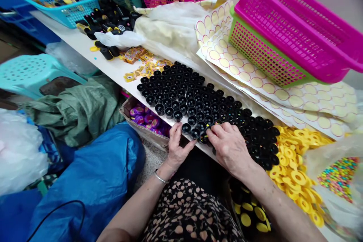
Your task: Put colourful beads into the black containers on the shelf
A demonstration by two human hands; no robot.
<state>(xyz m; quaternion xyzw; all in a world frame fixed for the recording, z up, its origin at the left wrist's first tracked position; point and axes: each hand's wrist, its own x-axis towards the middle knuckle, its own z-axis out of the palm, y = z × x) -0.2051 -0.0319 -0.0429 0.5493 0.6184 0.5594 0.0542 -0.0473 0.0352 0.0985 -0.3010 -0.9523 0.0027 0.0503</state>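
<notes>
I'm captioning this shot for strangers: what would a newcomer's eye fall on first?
Probably the vivid pink basket at upper right, above a green basket. Next, the dense rows of black cups across the middle, with the left hand and right hand at their near edge. The yellow rings heaped right of the cups also stand out.

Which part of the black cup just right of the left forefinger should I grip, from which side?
Probably pinch the black cup by its outer wall, coming from the near edge of the table: it stands open end up, with neighbouring cups crowding its far side.
</notes>
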